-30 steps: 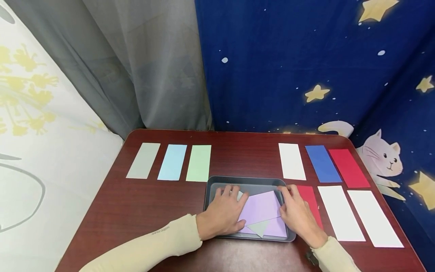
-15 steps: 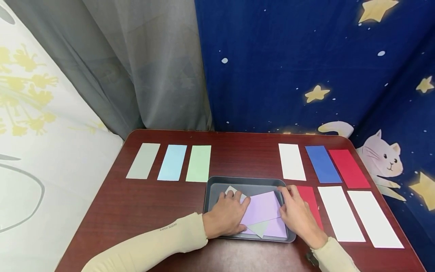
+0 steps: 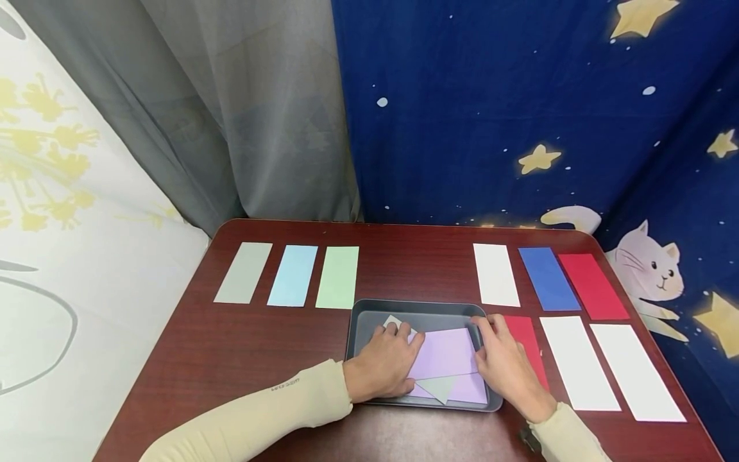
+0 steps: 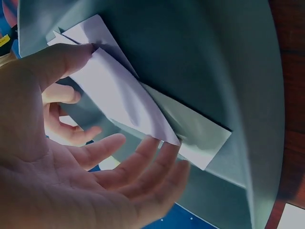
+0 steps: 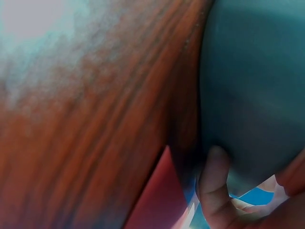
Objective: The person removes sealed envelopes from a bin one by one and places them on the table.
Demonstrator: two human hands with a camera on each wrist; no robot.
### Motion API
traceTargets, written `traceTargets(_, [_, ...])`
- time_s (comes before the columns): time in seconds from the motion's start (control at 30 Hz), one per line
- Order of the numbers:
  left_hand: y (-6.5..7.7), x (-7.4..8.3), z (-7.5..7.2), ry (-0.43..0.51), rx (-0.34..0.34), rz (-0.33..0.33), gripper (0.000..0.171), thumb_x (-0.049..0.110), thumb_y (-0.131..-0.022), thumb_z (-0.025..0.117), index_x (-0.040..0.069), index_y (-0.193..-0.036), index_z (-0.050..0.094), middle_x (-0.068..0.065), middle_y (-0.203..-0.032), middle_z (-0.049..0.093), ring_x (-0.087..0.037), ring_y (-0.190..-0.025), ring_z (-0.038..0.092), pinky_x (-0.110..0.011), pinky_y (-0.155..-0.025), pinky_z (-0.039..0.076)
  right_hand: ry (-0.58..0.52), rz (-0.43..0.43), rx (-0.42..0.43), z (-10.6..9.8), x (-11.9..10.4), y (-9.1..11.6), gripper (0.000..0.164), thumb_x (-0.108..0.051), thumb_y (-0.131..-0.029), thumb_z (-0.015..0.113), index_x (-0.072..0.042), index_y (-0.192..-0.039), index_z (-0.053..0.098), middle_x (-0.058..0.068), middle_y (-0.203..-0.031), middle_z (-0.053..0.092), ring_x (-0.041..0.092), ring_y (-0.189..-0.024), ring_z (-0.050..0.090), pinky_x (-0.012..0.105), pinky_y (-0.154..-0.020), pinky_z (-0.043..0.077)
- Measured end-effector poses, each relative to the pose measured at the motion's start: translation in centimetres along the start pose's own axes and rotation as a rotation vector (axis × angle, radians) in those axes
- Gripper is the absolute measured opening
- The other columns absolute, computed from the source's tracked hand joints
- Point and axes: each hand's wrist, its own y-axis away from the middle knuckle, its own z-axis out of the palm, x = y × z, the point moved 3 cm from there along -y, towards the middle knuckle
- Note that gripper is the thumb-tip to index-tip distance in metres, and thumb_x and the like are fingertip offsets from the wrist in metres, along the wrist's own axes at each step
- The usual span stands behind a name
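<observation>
A dark grey tray (image 3: 433, 314) sits on the table, holding a purple paper sheet (image 3: 444, 353) and a pale grey-green paper strip (image 4: 200, 140). My left hand (image 3: 383, 362) holds the purple sheet between thumb and fingertips; in the left wrist view the sheet bows up off the strip. A pale grey-green triangle (image 3: 440, 388) shows across the purple sheet's near part. My right hand (image 3: 508, 366) grips the tray's right wall, and in the right wrist view one finger (image 5: 214, 181) presses the wall from outside. The left hand hides part of both papers in the head view.
Grey, light blue and light green cards (image 3: 337, 277) lie at the back left. White, blue (image 3: 550, 278) and red cards (image 3: 593, 286) lie at the back right. Nearer stand another red card (image 3: 525, 343), partly behind the right hand, and two white cards (image 3: 580, 362).
My left hand has shifted slightly right, uncovering more of the grey-green strip. The purple sheet's far edge has dropped a little towards me. My right hand stays on the tray.
</observation>
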Motion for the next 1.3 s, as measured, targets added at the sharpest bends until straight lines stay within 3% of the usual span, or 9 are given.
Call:
traceTargets(0.3, [0.0,-1.0,-0.5,0.113,-0.036,-0.007,0.072,0.049,-0.079,0.072,0.009,-0.136,0.050,-0.013,-0.119,0.055,-0.026,-0.105,0.057,-0.029,-0.084,0.049,-0.001,0.009,-0.019,0.2,0.0,0.0,0.056,0.001,-0.078,0.068,-0.010,-0.132,0.054,0.011,-0.116,0.047,0.008,-0.050,0.043,0.024,-0.045,0.040])
traceTargets(0.5, [0.2,-1.6,-0.7,0.119,-0.064,-0.017,0.074,0.051,-0.081,0.070,0.014,-0.142,0.047,-0.012,-0.125,0.054,-0.029,-0.110,0.054,-0.035,-0.088,0.047,-0.009,0.008,-0.029,0.2,0.0,0.0,0.059,0.001,-0.077,0.070,-0.010,-0.132,0.053,0.010,-0.116,0.046,0.006,-0.054,0.047,0.024,-0.048,0.042])
traceTargets(0.73, [0.6,-2.3,-1.1,0.109,-0.047,-0.014,0.075,0.053,-0.081,0.070,0.015,-0.142,0.047,-0.011,-0.125,0.056,-0.029,-0.107,0.053,-0.037,-0.089,0.045,-0.006,0.002,-0.027,0.1,0.0,0.0,0.059,0.000,-0.077,0.071,-0.010,-0.132,0.053,0.010,-0.116,0.046,0.005,-0.056,0.048,0.024,-0.048,0.042])
traceTargets(0.87, [1.1,-2.7,-1.3,0.118,-0.011,-0.021,0.075,0.052,-0.081,0.069,0.015,-0.142,0.047,-0.011,-0.124,0.056,-0.029,-0.106,0.052,-0.039,-0.088,0.044,-0.009,0.011,-0.038,0.1,0.0,0.0,0.059,0.001,-0.078,0.071,-0.010,-0.133,0.053,0.010,-0.116,0.046,0.006,-0.054,0.046,0.024,-0.046,0.041])
traceTargets(1.03, [2.1,-3.3,-1.9,0.138,0.084,-0.034,0.074,0.050,-0.080,0.067,0.015,-0.142,0.047,-0.011,-0.121,0.055,-0.027,-0.103,0.052,-0.040,-0.084,0.045,-0.011,0.012,-0.033,0.0,0.0,0.0,0.058,0.001,-0.078,0.070,-0.009,-0.132,0.053,0.010,-0.114,0.046,0.007,-0.052,0.045,0.024,-0.046,0.041])
traceTargets(1.3, [4.5,-5.0,-2.6,0.256,0.190,-0.097,0.071,0.039,-0.076,0.067,0.011,-0.139,0.049,-0.013,-0.120,0.054,-0.028,-0.101,0.050,-0.040,-0.082,0.044,-0.002,-0.009,-0.018,-0.1,-0.1,-0.1,0.058,0.002,-0.077,0.069,-0.009,-0.131,0.053,0.010,-0.113,0.046,0.006,-0.048,0.041,0.023,-0.044,0.039])
